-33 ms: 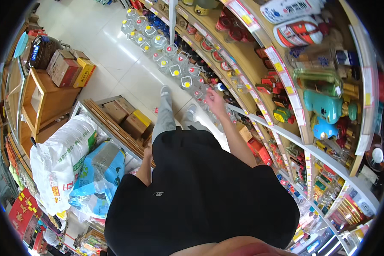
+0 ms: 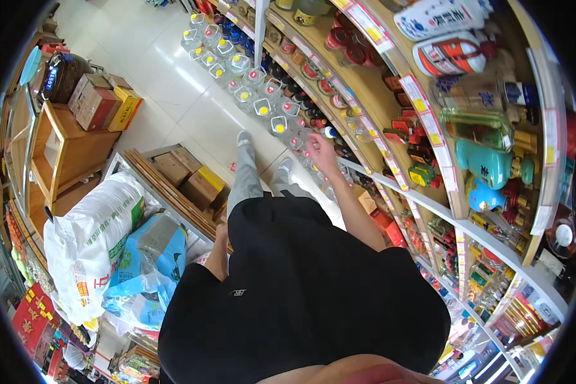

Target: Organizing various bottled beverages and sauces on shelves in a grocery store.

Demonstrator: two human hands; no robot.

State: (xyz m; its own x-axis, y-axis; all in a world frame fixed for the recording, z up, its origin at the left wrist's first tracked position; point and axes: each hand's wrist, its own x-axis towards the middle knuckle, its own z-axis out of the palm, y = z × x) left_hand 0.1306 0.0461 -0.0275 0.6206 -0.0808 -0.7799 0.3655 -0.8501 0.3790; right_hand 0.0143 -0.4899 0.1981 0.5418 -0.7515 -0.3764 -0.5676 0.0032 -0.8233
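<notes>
My right hand (image 2: 322, 153) is stretched forward beside the lower shelves, its fingers loosely bent and apart with nothing visible between them. It hovers over a row of clear plastic jugs (image 2: 279, 125) with yellow and red caps, which stand on the floor along the shelf foot. Whether the fingertips touch a jug I cannot tell. A white-and-blue cap (image 2: 329, 132) shows just beyond the hand. My left hand (image 2: 221, 230) hangs low by my side, next to the flat boards on the left; the black shirt and my body hide most of its fingers.
Shelves (image 2: 390, 147) of bottles curve along my right. To my left stand cartons (image 2: 201, 190), wooden boards (image 2: 166, 192), a white sack (image 2: 89, 243) and a blue bag (image 2: 148, 262). A wooden cabinet (image 2: 77, 150) holds more boxes (image 2: 96, 102). Pale floor tiles (image 2: 192, 109) stretch ahead between.
The shelves and the goods on the left have shifted very slightly in the picture. My hands keep nearly the same pose.
</notes>
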